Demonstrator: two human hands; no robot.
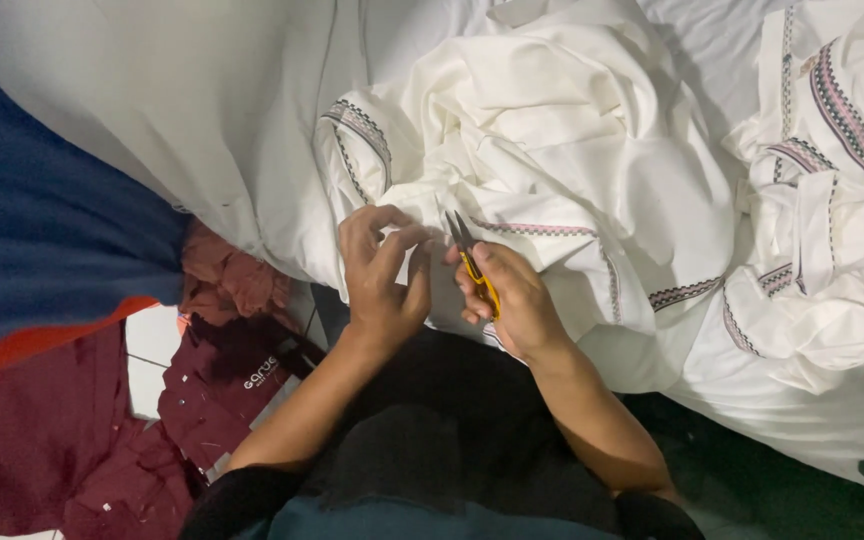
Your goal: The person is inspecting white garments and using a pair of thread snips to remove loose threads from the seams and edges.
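Observation:
My left hand [382, 275] pinches a fold of a white garment [562, 150] with striped embroidered trim, fingers bent around the cloth edge. My right hand [512, 295] grips small thread snips [470, 255] with yellow handles. Their dark blades point up toward the cloth just right of my left fingers. Both forearms reach up from my lap over dark clothing.
More white embroidered garments [832, 180] are heaped at the right. A large plain white cloth [182, 110] spreads across the upper left. Maroon garments [202, 390] lie on the tiled floor at the left, beside blue and orange fabric [42, 240].

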